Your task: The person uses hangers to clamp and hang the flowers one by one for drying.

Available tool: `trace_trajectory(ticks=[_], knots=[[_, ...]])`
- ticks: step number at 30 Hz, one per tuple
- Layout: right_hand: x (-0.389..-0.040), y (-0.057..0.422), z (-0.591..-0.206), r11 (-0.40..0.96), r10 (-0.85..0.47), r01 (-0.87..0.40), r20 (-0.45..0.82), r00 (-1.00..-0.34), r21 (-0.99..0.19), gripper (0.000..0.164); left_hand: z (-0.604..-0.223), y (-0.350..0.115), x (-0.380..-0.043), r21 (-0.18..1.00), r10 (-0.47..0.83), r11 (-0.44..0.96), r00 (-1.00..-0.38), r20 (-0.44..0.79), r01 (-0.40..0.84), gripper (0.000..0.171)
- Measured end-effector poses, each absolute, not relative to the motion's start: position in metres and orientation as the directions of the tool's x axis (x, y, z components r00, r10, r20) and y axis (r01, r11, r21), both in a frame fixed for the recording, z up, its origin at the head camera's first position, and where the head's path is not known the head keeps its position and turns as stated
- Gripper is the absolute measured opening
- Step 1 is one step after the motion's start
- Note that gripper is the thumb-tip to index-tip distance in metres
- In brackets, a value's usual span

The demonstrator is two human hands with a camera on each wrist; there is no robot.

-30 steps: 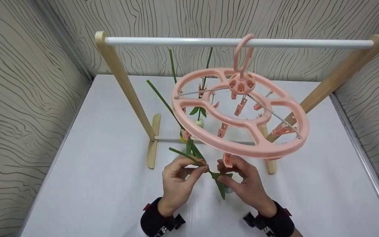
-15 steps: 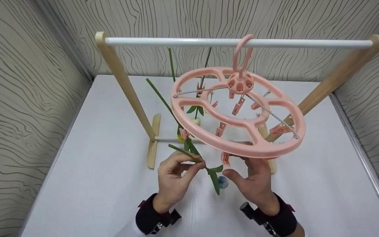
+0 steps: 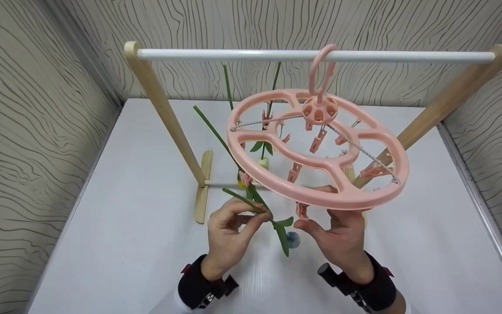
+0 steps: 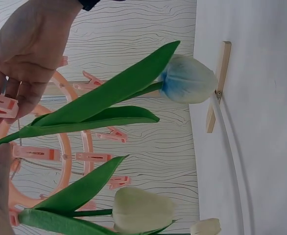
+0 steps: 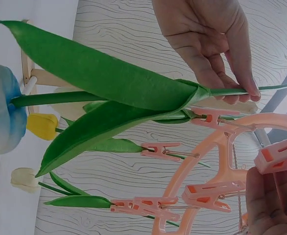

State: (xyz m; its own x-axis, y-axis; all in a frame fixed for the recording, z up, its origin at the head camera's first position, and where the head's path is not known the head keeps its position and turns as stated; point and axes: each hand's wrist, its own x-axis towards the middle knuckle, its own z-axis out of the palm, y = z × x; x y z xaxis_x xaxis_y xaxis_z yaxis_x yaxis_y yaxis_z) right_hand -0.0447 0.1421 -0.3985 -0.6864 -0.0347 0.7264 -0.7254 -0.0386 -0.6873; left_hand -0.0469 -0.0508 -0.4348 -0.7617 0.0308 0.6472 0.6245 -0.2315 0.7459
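My left hand (image 3: 233, 231) pinches the green stem of an artificial tulip (image 4: 187, 81) between thumb and fingertips. The tulip points head down, with a blue and white bloom and long leaves (image 5: 104, 73). Beside its stem, my right hand (image 3: 342, 240) holds a pink clip (image 3: 302, 210) at the near rim of a round pink drying hanger (image 3: 316, 200). In the right wrist view, the fingers lie under that clip (image 5: 280, 154); the thumb is out of sight. The stem and the clip are apart.
White tulips (image 4: 143, 210) and a yellow tulip (image 5: 42, 126) hang upside down from other clips at the hanger's left. The hanger's hook grips a white rod (image 3: 233, 55) between wooden posts (image 3: 164, 109). Below lies a white tabletop (image 3: 137, 244); patterned walls stand behind and beside.
My right hand has left the tulip's leaves and moved right to the pink clip. My left hand has shifted slightly left with the stem. The hanger swayed a little.
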Motion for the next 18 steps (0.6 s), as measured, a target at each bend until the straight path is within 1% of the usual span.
trace_trajectory(ticks=[3, 7, 13, 18], knots=[[-0.044, 0.142, -0.398, -0.052, -0.023, -0.709, 0.71, -0.704, -0.704, 0.047, -0.434, -0.051, -0.047, 0.753, 0.034, -0.232, -0.769, 0.639, 0.616, 0.021], [-0.044, 0.143, -0.397, -0.084, -0.04, -0.689, 0.694, -0.719, -0.72, 0.045, -0.432, -0.051, -0.047, 0.756, 0.036, -0.23, -0.771, 0.635, 0.612, 0.021], [-0.046, 0.145, -0.395, -0.15, -0.097, -0.654, 0.669, -0.737, -0.742, 0.045, -0.424, -0.055, -0.05, 0.733, 0.042, -0.24, -0.747, 0.663, 0.637, 0.023], [-0.047, 0.144, -0.394, -0.217, -0.138, -0.635, 0.667, -0.732, -0.741, 0.043, -0.415, -0.057, -0.052, 0.714, 0.04, -0.231, -0.727, 0.686, 0.661, 0.024]])
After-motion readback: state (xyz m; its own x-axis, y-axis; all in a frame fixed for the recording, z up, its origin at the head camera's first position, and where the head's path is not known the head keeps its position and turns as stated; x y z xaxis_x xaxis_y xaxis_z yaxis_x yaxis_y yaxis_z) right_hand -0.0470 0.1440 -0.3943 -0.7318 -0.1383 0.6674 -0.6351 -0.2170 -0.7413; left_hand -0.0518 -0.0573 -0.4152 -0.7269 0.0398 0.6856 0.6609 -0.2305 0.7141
